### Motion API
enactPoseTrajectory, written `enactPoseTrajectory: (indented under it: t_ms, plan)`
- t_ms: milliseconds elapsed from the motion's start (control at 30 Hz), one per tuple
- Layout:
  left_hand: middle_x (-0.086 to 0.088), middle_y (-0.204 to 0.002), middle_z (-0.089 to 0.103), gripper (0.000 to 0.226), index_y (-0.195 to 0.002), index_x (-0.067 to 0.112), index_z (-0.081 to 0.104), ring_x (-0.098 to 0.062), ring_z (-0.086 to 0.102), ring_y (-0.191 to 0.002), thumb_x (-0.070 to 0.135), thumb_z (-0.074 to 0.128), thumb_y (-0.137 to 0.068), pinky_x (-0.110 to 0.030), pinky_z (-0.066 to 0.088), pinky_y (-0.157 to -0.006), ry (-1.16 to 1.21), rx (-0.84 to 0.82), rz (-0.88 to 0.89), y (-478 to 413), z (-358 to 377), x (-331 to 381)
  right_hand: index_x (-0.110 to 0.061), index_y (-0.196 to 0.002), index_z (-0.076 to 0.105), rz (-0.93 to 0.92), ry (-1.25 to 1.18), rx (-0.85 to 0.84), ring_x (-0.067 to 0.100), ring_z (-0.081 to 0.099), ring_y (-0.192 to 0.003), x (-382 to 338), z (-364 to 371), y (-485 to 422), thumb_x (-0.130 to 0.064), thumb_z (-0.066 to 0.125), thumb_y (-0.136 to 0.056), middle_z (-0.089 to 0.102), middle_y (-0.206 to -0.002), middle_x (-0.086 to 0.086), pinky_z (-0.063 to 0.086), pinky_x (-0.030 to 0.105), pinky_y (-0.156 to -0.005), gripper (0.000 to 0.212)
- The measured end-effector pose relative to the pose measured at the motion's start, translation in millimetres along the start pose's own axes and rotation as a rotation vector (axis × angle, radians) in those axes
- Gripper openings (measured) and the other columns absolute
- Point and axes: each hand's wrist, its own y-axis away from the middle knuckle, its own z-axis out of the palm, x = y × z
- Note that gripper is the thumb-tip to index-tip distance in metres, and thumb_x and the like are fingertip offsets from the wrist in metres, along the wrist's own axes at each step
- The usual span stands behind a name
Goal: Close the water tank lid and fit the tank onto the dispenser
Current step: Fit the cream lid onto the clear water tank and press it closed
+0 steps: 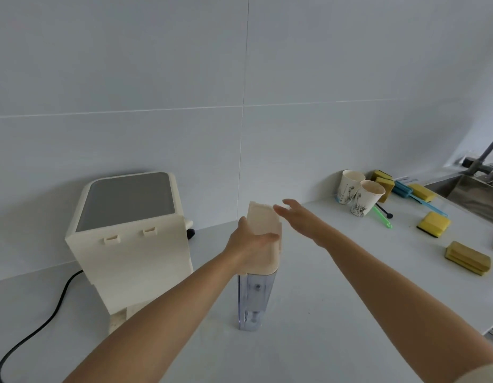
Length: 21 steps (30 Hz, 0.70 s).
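- Head view: a clear water tank (253, 299) stands upright on the white countertop (336, 313), just to the right of the cream dispenser (129, 244) and apart from it.
- The tank's cream lid (263, 221) sits at the top; its far part is tilted up, so it is not flat down.
- The left hand (248, 241) wraps around the cream top of the tank, thumb on the near left side and fingers across the front face, gripping it firmly.
- The right hand (300, 221) hovers just beside the lid on its right, fingers spread and slack, grasping nothing; the fingertips (280, 208) are at the lid's upper edge, and I cannot tell whether they touch it.
- The dispenser shows a grey top panel and two small slots on the side facing the tank; a black cable (46, 322) runs from its base along the countertop to the left.
- Far right on the countertop: two paper cups (358, 193) close together, several yellow sponges (433, 223), a blue brush (414, 194) and a green utensil (382, 217).
- A steel sink (477, 192) with a tap lies at the far right edge.
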Motion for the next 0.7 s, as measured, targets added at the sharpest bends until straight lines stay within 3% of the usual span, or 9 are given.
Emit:
enactPoseTrajectory:
  t_ms: [167, 467, 700]
  plan:
    - [-0.01, -0.134, 0.045, 0.09, -0.135, 0.01, 0.024, -0.029, 0.046, -0.12, 0.039, 0.075, -0.067, -0.041, 0.045, -0.097, -0.131, 0.065, -0.011, 14, 11, -10, -0.021, -0.141, 0.025, -0.094, 0.243, -0.057, 0.03, 0.03, -0.134, -19, 23, -19, -0.043, 0.038, -0.091, 0.027, -0.15, 0.011, 0.028, 0.04, -0.107, 0.056]
    - [-0.01, -0.13, 0.047, 0.094, -0.132, 0.01, 0.026, -0.028, 0.047, -0.118, 0.039, 0.08, -0.06, -0.04, 0.045, -0.095, -0.223, 0.127, 0.06, 27, 17, -21, -0.033, -0.136, 0.034, -0.092, 0.469, -0.063, 0.033, 0.02, -0.135, -25, 42, -35, -0.045, 0.036, -0.09, 0.033, -0.145, 0.009, 0.026, 0.046, -0.106, 0.048]
    - [-0.007, -0.123, 0.053, 0.087, -0.128, 0.013, 0.035, -0.026, 0.051, -0.112, 0.038, 0.081, -0.058, -0.039, 0.047, -0.09, -0.266, 0.13, 0.103, 25, 13, -21, -0.036, -0.132, 0.037, -0.082, 0.494, -0.035, 0.031, 0.026, -0.131, -23, 41, -35, -0.043, 0.035, -0.089, 0.035, -0.142, 0.007, 0.032, 0.046, -0.1, 0.044]
